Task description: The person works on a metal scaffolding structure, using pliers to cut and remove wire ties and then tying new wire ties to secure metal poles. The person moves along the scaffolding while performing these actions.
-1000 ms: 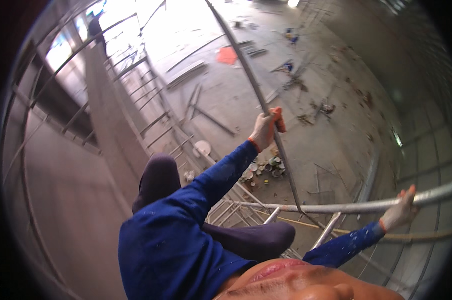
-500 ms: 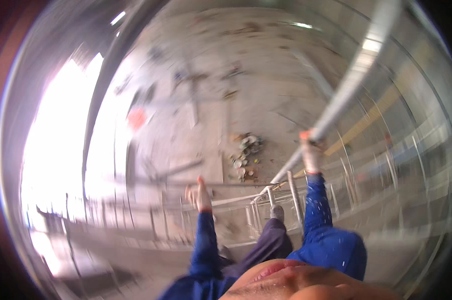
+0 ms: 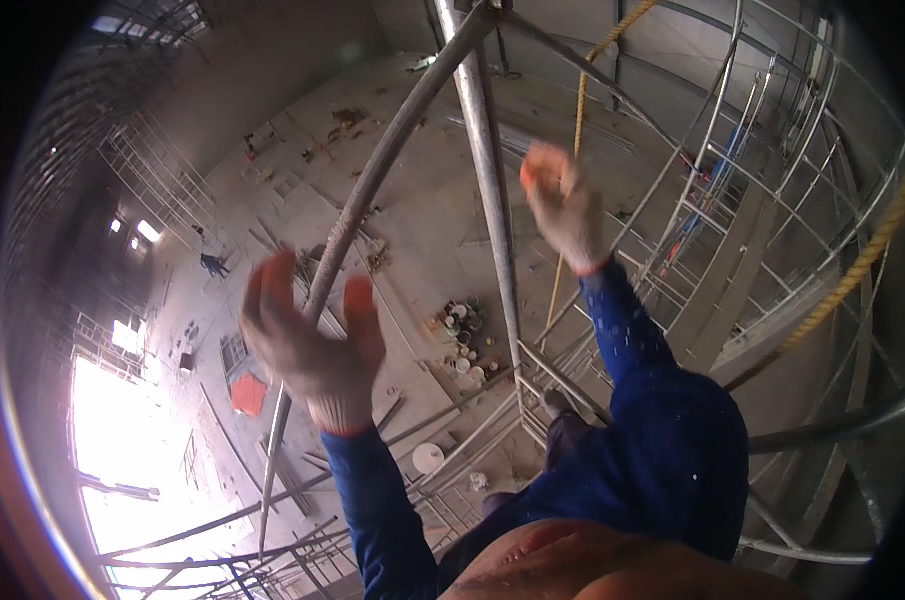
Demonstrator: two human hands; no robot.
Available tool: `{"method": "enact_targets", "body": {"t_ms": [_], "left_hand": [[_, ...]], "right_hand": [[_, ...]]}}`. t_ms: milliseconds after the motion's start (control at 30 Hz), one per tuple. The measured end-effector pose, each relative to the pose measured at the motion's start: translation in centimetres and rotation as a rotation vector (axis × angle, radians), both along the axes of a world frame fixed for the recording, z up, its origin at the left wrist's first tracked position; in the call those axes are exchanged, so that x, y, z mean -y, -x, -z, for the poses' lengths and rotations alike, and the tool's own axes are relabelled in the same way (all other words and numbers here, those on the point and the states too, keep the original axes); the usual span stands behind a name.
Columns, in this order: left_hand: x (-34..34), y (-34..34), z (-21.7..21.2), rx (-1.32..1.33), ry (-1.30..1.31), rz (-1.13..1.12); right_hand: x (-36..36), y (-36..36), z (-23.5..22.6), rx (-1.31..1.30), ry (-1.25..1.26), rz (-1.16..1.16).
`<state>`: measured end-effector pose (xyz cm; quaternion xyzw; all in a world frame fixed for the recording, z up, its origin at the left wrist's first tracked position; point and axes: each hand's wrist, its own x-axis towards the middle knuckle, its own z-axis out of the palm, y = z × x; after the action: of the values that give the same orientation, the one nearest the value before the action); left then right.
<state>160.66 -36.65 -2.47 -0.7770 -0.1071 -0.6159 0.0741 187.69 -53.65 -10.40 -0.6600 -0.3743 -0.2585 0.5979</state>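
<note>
My left hand [image 3: 317, 345], in a white knit glove with orange fingers, is raised with thumb and fingers spread apart. A grey scaffold tube [image 3: 357, 205] runs behind it, passing through the gap between thumb and fingers; I cannot tell whether the hand touches it. Gloved the same way, my right hand [image 3: 567, 215] is lifted further out to the right, its fingers loosely curved with nothing visible in them. Behind that hand hangs a yellow rope [image 3: 580, 105]. A shinier upright metal pole [image 3: 487, 170] stands between the two hands.
Far below lies a floor with a cluster of buckets [image 3: 462, 330], an orange-red sheet [image 3: 248, 394] and loose tubes. A person [image 3: 213, 265] is down there at the left. Scaffold frames [image 3: 717, 190] rise on the right, with a thick yellow rope [image 3: 862, 265] nearby.
My right hand has let go of the pole at the right and come away from it. The left hand has risen to beside a tube. The view has turned.
</note>
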Motion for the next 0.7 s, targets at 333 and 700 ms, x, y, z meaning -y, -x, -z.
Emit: {"method": "enact_targets", "body": {"t_ms": [333, 700], "left_hand": [[-3.1, -10.8, -4.9, -0.462, 0.169, -0.224], [-3.0, -12.5, -4.1, -0.4, 0.172, -0.234]], "right_hand": [[-0.1, -3.7, -20.8, 0.555, -0.15, -0.011], [1.0, -5.7, -24.5, 0.801, 0.344, 0.003]]}}
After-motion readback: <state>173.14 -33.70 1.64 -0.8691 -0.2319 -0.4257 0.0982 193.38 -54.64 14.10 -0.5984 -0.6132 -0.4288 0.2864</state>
